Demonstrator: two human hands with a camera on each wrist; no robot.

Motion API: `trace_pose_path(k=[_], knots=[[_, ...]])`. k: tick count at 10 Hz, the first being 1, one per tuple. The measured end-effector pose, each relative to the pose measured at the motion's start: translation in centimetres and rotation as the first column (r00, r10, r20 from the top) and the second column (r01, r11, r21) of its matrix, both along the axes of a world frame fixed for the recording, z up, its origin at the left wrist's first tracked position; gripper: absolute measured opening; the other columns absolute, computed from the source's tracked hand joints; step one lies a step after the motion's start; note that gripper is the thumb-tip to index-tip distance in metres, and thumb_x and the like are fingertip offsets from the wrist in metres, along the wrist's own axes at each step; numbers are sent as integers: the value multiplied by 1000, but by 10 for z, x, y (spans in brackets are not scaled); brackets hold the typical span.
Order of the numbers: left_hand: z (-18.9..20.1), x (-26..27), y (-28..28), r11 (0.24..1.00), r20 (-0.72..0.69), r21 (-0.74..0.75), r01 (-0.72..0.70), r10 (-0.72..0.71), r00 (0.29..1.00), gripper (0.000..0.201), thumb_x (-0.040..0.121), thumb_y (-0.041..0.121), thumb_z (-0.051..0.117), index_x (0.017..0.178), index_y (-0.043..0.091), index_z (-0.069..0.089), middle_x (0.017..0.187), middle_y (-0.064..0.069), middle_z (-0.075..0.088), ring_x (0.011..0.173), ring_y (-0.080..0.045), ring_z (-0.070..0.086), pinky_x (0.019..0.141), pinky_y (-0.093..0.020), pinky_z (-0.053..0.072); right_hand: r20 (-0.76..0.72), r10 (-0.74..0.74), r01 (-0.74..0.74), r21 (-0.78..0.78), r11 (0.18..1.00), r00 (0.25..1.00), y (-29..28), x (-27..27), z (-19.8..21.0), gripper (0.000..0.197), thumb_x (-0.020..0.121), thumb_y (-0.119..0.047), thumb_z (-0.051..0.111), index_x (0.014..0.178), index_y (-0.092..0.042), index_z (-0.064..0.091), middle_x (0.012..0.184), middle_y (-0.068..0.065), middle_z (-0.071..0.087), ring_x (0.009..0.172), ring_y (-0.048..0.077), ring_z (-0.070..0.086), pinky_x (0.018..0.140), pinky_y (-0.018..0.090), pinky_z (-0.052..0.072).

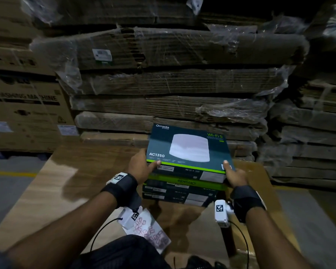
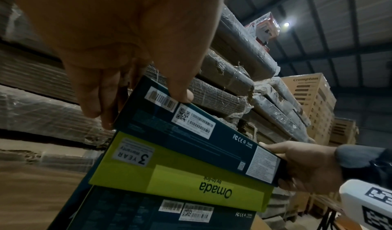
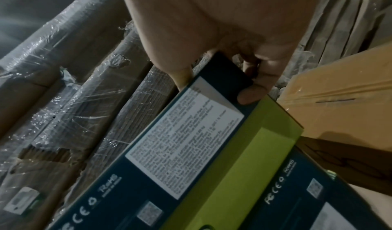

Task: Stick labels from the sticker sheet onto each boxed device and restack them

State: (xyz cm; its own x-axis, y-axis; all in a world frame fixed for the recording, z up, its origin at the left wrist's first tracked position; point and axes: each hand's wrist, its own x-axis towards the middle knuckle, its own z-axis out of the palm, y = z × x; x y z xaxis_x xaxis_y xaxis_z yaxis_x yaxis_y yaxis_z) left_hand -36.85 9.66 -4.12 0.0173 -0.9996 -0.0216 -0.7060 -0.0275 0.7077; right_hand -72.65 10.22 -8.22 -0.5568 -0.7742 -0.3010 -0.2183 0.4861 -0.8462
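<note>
Your left hand (image 1: 141,167) and right hand (image 1: 234,176) clamp the top Omada box (image 1: 188,147) at its near corners — thumbs on the lid, fingers curled beneath, above the box stack (image 1: 179,193), sticker sheet (image 1: 149,231) near your lap.

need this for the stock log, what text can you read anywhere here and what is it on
"Omada", "AC1350", "Wi-Fi 5": lid of the top box, gripped by the left hand and right hand.
"Omada by tp-link", "3 YEAR warranty": green box beneath it.
"FC CE RoHS": the top box's side.
"Crompton": tan carton.
"WASHING MACHINE": brown carton.
Barcodes, fine-print panels and the sticker sheet: unreadable.
</note>
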Motion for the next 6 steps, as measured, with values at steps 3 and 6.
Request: trace_pose_path(k=[3,6], knots=[[-3,-11,-8,1000,66,-1,7,-7,998,54,99,39,77,138,8,57,136,-16,70,126,-36,65,85,-30,41,-120,7,-4,28,1000,993,-1,1,2,59,91,-63,71,105,-6,73,112,21,73,102,40,69,90,46,57],[8,-8,-15,993,177,-105,59,-40,983,60,96,60,71,137,19,53,135,-9,66,123,-33,66,95,-43,56,-385,107,-74,98,992,917,0,0,18,73,98,-66,57,124,1,66,131,30,65,119,48,62,97,48,51]])
